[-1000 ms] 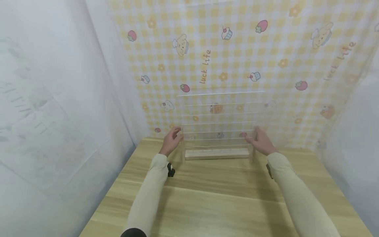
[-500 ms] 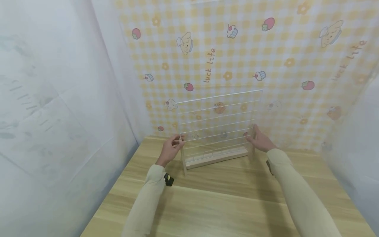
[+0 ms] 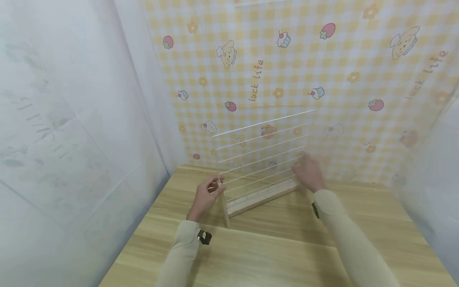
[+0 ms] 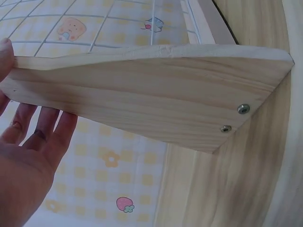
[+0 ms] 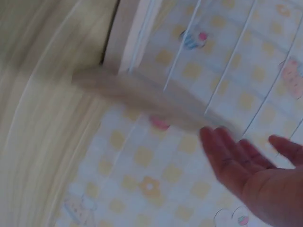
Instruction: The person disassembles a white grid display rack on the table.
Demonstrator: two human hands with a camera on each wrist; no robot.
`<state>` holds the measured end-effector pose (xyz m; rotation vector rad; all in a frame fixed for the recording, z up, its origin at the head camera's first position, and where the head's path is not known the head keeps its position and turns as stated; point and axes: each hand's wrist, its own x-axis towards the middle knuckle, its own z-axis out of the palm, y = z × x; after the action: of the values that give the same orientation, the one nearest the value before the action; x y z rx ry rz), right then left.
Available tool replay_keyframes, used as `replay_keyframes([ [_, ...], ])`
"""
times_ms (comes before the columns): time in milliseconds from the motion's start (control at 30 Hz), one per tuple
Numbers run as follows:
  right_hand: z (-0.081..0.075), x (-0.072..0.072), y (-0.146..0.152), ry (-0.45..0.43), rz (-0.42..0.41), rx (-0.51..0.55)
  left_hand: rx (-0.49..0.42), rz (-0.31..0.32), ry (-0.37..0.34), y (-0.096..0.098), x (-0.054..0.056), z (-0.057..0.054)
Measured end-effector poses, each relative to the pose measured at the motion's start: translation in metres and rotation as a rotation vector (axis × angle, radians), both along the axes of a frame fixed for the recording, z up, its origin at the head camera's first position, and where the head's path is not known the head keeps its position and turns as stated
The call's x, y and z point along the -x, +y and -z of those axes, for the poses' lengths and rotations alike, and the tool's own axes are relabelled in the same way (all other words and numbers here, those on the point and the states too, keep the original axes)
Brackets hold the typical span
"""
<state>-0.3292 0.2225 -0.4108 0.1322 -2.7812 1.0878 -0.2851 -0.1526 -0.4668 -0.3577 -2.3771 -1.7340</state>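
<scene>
While the openwork rack of thin white wires and pale wood [image 3: 263, 159] stands askew on the pale wood-grain surface [image 3: 265, 255], left end set forward and right end back toward the yellow-and-white checked cloth [image 3: 305, 59], it looks light for its spread. The left grip [image 3: 206, 195] pinches the flat, tapered pale-wood left side panel [image 4: 151, 92] near its upper end, thumb against one edge and fingers at the other. The right grip [image 3: 310, 173] lies beside the upper part of the matching pale-wood right side panel [image 5: 138, 99], its fingers loosely extended and the thumb apart; that view is blurred, so whether the fingertips touch the wood is hard to say. Both panels should be the stiff, safe holds: smooth but dry-looking, so unlikely to slip, and the round metal screw heads [image 4: 243, 109] low on the left one suggest a firm joint to the long pale-wood base bar [image 3: 263, 200]. The slender white wires [image 3: 265, 123] are probably the delicate part, liable to bend under a squeeze, so lifting or turning calls for the two panels together, with no pull on the wire.
</scene>
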Motion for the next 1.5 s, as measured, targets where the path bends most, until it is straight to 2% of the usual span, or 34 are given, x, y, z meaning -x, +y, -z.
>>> replay_keyframes([
  [133,0.004,-0.008,-0.025,0.043,-0.047,0.134,-0.011,-0.038,0.020,0.001,-0.011,0.003],
  [200,0.007,-0.011,-0.036,0.062,-0.068,0.169,-0.030,-0.050,0.022,0.003,-0.016,0.004],
  [333,0.012,-0.011,-0.057,0.149,-0.047,0.078,-0.050,-0.061,0.036,0.006,-0.022,0.006],
  [433,0.014,-0.012,-0.068,0.172,-0.002,-0.005,-0.049,-0.062,0.052,0.008,-0.026,0.007],
  [567,0.019,-0.010,-0.079,0.129,-0.040,0.079,-0.050,-0.068,0.071,0.011,-0.031,0.010],
  [667,0.025,-0.006,-0.086,0.129,-0.081,0.176,-0.055,-0.075,0.083,0.012,-0.033,0.011],
  [867,0.036,0.006,-0.096,0.203,-0.058,0.275,-0.084,-0.076,0.080,0.013,-0.034,0.009],
  [1100,0.044,0.012,-0.104,0.276,-0.012,0.324,-0.082,-0.098,0.047,0.018,-0.035,0.008],
  [1167,0.043,0.012,-0.106,0.294,-0.004,0.337,-0.071,-0.104,0.064,0.020,-0.041,0.002],
  [1233,0.044,0.013,-0.108,0.313,0.004,0.342,-0.080,-0.104,0.077,0.022,-0.043,0.001],
  [1333,0.046,0.014,-0.108,0.334,0.018,0.344,-0.085,-0.092,0.106,0.023,-0.044,0.004],
  [1400,0.048,0.015,-0.107,0.346,0.021,0.354,-0.095,-0.090,0.101,0.021,-0.041,0.010],
  [1500,0.051,0.015,-0.107,0.374,0.024,0.359,-0.083,-0.097,0.116,0.021,-0.044,0.010],
])
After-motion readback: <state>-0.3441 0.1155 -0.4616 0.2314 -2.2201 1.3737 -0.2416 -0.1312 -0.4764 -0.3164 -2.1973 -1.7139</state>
